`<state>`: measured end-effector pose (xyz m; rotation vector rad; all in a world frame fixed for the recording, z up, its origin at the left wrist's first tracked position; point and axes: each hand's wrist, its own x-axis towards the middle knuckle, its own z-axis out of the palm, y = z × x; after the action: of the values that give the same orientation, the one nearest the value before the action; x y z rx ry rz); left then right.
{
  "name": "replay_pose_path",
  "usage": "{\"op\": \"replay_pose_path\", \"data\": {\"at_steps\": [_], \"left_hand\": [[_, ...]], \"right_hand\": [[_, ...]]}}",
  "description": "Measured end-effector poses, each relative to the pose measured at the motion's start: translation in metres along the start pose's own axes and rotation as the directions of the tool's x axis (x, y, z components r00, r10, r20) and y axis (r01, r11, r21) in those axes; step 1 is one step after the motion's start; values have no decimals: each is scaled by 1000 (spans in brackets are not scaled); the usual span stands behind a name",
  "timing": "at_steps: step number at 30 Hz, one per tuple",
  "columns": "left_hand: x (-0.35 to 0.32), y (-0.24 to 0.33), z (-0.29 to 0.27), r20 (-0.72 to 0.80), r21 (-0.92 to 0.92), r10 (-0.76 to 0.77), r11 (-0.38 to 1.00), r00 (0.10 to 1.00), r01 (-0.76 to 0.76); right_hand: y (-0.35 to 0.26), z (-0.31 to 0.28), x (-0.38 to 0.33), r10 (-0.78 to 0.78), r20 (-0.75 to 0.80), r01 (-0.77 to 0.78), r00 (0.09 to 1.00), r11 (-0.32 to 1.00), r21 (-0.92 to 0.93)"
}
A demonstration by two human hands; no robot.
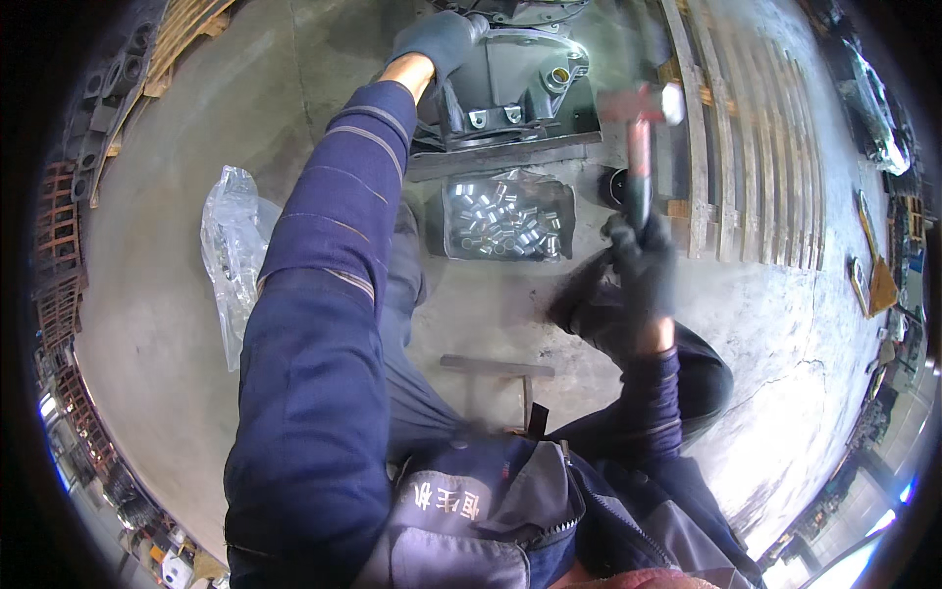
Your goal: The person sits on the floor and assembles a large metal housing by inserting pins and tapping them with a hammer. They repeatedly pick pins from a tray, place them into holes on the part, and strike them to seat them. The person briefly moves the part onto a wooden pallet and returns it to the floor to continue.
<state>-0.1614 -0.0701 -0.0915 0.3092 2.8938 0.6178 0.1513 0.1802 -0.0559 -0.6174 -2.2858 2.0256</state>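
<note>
My right hand (643, 263), in a dark glove, is closed round the handle of a hammer (640, 147) held upright. The hammer's head is reddish with a pale face, and motion blurs it. At the far end of my stretched arm, my gloved left hand (435, 44) is closed at the upper left of a grey metal casting (510, 79). A round grey metal piece (478, 26) shows at its fingertips; the rest of that piece is hidden. The casting has a round bore at its right side and lies on a dark flat support (505, 157).
A shallow box (446, 245) of shiny metal sleeves (505, 221) sits nearer me. Clear plastic sheeting (231, 255) lies left on the concrete floor. A wooden pallet (756, 137) stands right. Between my legs is a low metal T-shaped piece (497, 367). A dark round container (616, 187) is near the hammer.
</note>
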Motion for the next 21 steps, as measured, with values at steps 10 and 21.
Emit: {"op": "replay_pose_path", "data": {"at_steps": [10,21], "left_hand": [[-5,3,-2,-48,-4,-37,999,998,37],[3,-5,6,-19,1,-2,1000,1000,2]], "right_hand": [[-31,16,71,-68,23,59,997,599,-799],[-43,2,80,-269,33,235,963,768,-596]]}}
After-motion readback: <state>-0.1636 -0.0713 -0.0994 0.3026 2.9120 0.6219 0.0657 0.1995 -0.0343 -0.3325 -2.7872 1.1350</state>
